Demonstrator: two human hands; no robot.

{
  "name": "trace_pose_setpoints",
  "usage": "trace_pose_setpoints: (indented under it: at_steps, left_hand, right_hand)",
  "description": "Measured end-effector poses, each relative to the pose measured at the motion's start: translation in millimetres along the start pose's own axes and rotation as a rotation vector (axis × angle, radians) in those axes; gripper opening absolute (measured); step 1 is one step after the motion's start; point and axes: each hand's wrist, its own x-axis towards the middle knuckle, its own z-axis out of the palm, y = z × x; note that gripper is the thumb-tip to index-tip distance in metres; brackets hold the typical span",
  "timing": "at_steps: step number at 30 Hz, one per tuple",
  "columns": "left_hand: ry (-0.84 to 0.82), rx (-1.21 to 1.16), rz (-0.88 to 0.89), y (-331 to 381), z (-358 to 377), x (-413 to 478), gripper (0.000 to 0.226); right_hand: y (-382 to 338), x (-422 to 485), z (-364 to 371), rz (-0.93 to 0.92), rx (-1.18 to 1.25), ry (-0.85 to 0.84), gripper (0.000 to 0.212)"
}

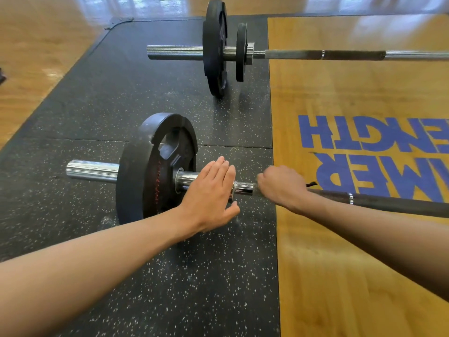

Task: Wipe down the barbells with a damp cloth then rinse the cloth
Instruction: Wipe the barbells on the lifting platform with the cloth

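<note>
Barbell [245,188] gripped by right hand [281,186]; left hand [209,190] flat against it.

Two barbells [92,169] [175,52], three weight plates [145,171] [215,45] [241,52], two hands [209,190] [281,186].

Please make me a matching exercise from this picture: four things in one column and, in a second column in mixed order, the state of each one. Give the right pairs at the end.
1. left hand
2. right hand
3. near barbell
4. far barbell

a. carries a large plate and a small plate
b. fingers curled round the near barbell
c. fingers straight, laid on the near barbell
d. carries one black plate

Pairs: 1-c, 2-b, 3-d, 4-a
</note>
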Motion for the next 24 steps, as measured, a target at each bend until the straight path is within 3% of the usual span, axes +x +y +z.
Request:
trace_pose_setpoints:
  at_steps: [3, 5, 8, 12, 14, 16, 19, 21, 24]
  left_hand:
    - [-0.012, 0.032, -0.010, 0, 0, 1, 0.088]
    - [-0.009, 0.034, -0.011, 0, 1, 0, 0.090]
    - [-0.013, 0.050, 0.001, 0, 1, -1, 0.090]
    - [-0.014, 0.051, 0.001, 1, 2, -2, 0.088]
    - [-0.009, 0.047, -0.007, 2, 2, -2, 0.087]
    - [-0.015, 0.042, -0.010, 2, 2, 0, 0.087]
    - [-0.012, 0.046, -0.019, 1, 3, 2, 0.088]
    - [-0.011, 0.052, -0.029, 2, 3, 4, 0.089]
    - [-0.030, 0.072, -0.041, 0, 1, 4, 0.094]
  right_hand:
    - [-35, -1, 11, -0.080, 0.004, 0.077, 0.031]
    - [-44, -12, 28, -0.192, -0.078, 0.220, 0.023]
    - [-14, -25, 48, -0.432, -0.218, 0.336, 0.053]
    - [55, -40, 49, -0.762, -0.470, 0.370, 0.058]
    - [78, -46, 38, -0.763, -0.439, 0.338, 0.061]
    - [88, -50, 33, -0.652, -0.348, 0.309, 0.070]
    - [65, -55, 34, -0.444, -0.260, 0.302, 0.059]
    - [37, -46, 33, -0.345, -0.170, 0.215, 0.064]
    - [6, -29, 28, -0.424, -0.062, 0.161, 0.067]
